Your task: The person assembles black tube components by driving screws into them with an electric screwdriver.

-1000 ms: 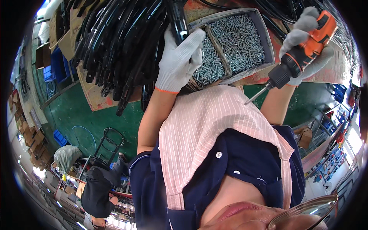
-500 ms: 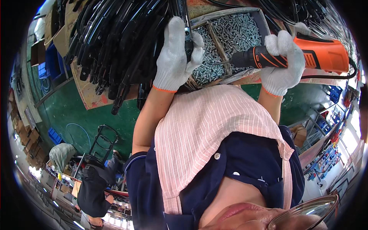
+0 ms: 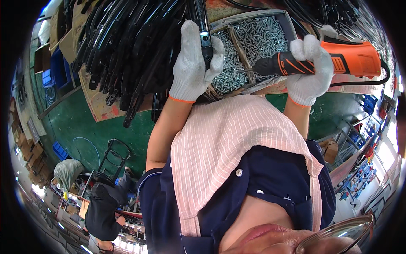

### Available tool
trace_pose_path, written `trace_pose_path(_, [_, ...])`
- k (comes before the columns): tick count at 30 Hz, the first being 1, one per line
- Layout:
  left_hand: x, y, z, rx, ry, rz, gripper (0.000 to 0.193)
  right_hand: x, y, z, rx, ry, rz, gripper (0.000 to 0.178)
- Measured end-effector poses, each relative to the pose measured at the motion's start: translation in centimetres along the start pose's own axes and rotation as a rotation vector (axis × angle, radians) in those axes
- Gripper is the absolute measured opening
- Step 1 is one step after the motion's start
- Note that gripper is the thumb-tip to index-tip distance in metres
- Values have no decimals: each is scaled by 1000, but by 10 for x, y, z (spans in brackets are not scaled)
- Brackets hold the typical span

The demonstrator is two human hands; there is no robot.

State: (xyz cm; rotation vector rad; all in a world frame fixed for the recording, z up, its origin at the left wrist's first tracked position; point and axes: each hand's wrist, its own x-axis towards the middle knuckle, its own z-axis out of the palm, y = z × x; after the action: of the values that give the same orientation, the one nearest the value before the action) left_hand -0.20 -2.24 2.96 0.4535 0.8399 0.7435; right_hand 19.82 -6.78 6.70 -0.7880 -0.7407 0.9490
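My left hand point(image 3: 192, 63), in a white knit glove, is wrapped round the near end of a long black metal bar point(image 3: 206, 40) with a bright fitting near its end. In my gloved right hand point(image 3: 312, 70) is an orange and black electric screwdriver point(image 3: 355, 59), held level with its thin bit pointing left. The bit's tip hovers over a shallow box point(image 3: 292, 29) of small silvery screws point(image 3: 262, 42), apart from the bar. A cardboard divider point(image 3: 240, 48) splits the box. Whether a screw sits on the bit is too small to tell.
Many similar black bars point(image 3: 127, 46) lie heaped on the worktable point(image 3: 98, 111) left of my left hand. A black cord point(image 3: 363, 83) trails from the screwdriver. More dark parts and cables point(image 3: 330, 12) lie at the far right. Behind me a person in dark clothes point(image 3: 101, 211) bends over.
My right hand and the screwdriver have shifted slightly to the left, toward the bar. My left hand keeps its hold and has hardly moved.
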Motion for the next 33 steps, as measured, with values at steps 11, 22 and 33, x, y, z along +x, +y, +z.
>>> trace_pose_path(11, [3,-2,-2,18,19,-2,85,24,-20,2,491,56,43,32])
trace_pose_path(22, [4,-4,-3,-119,27,13,72,45,4,16,565,-22,48,29])
trace_pose_path(33, [4,-4,-4,-109,36,13,70,29,12,26,473,4,-51,22])
